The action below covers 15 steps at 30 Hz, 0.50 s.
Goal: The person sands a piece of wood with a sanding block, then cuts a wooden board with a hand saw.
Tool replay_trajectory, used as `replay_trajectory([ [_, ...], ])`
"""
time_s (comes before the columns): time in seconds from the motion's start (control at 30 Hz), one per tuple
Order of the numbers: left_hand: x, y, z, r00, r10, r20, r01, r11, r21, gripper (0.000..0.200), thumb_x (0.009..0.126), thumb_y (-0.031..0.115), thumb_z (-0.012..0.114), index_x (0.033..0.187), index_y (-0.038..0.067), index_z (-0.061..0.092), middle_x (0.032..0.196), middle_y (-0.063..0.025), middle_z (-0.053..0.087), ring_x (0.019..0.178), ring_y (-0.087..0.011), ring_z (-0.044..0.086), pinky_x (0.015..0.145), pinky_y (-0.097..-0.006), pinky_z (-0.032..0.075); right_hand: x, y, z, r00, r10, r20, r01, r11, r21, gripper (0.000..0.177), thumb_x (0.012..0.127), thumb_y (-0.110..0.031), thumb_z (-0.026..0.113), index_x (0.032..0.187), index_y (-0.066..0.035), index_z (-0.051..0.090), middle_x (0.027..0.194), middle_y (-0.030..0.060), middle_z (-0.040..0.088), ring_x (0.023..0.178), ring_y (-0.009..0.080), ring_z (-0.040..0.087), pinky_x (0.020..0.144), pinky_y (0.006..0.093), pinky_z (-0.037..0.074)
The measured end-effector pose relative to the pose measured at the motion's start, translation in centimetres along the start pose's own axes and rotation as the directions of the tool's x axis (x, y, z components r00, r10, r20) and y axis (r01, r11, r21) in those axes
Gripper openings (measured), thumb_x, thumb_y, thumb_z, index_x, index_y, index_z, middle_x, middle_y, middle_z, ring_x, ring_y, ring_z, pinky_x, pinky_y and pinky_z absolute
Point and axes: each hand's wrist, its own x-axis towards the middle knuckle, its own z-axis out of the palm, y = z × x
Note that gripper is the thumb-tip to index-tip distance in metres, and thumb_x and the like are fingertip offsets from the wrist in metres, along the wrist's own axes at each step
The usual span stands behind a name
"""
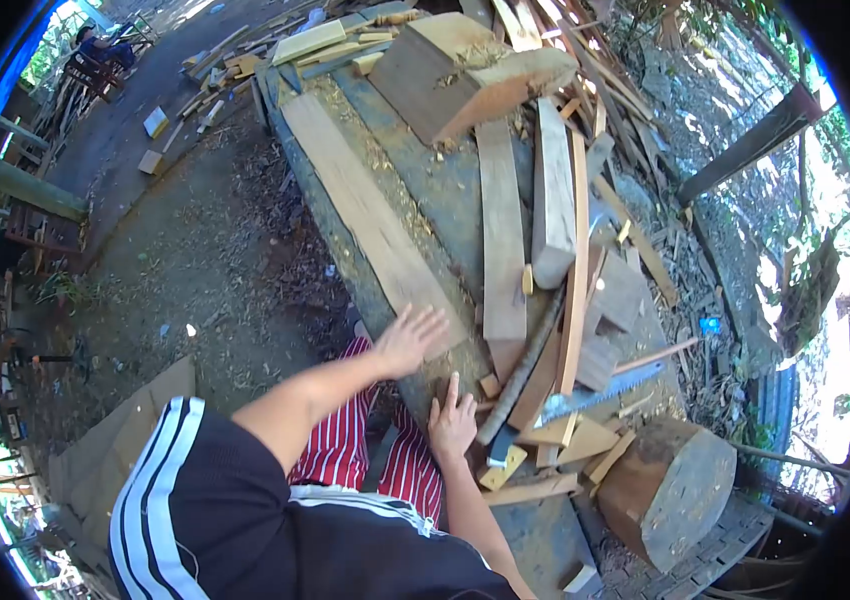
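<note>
My left hand lies flat across the near end of a long, thin wooden plank, its fingers stretched out and slightly blurred. Just nearer to me, my right hand rests on the worn workbench by the plank's end, index finger extended, others partly bent. Neither hand grips anything. A second plank lies to the right. Beyond it are a squared beam and a long curved strip. A handsaw with a bluish blade lies among offcuts right of my right hand.
A large wood block sits at the bench's far end, and a thick log piece at the near right. Scrap wood is heaped behind. A post leans at right. A person sits far off at upper left.
</note>
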Motion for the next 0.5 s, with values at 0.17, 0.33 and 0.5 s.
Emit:
replay_trajectory([
  [0.17, 3.3, -3.0, -0.8, 0.975, 0.101, 0.196, -0.118, 0.99, 0.077, 0.081, 0.087, 0.041, 0.064, 0.154, 0.016, 0.025, 0.16, -0.0087, 0.023, 0.148, -0.0278, 0.021, 0.119, -0.0565, 0.013, -0.1, 0.7, 0.5, 0.998, -0.03, -0.053, 0.031, 0.999, 0.025, 0.075, 0.088, -0.029, 0.064, 0.152, -0.013, 0.028, 0.102, 0.0172, 0.05, 0.095, 0.0345, 0.055, 0.073, 0.0421, 0.055],
  [0.33, 6.1, -3.3, -0.1, 0.972, 0.123, 0.2, -0.149, 0.981, 0.124, 0.103, 0.066, 0.048, 0.082, 0.15, 0.017, 0.032, 0.156, -0.008, 0.029, 0.145, -0.0261, 0.027, 0.119, -0.0579, 0.014, -0.1, 0.7, 0.8, 0.996, -0.045, -0.08, 0.047, 0.999, 0.016, 0.077, 0.087, -0.028, 0.065, 0.152, -0.014, 0.026, 0.103, 0.017, 0.05, 0.094, 0.0341, 0.056, 0.073, 0.0424, 0.055],
  [0.5, 7.6, -1.2, -3.6, 0.955, 0.119, 0.271, -0.198, 0.938, 0.285, 0.098, 0.055, 0.05, 0.087, 0.139, 0.017, 0.047, 0.135, -0.0062, 0.047, 0.133, -0.0253, 0.04, 0.119, -0.0593, 0.011, -0.2, 0.8, 0.5, 0.996, -0.067, -0.052, 0.067, 0.998, 0.014, 0.078, 0.086, -0.028, 0.066, 0.152, -0.016, 0.025, 0.104, 0.0172, 0.05, 0.095, 0.0346, 0.056, 0.074, 0.0425, 0.055],
])
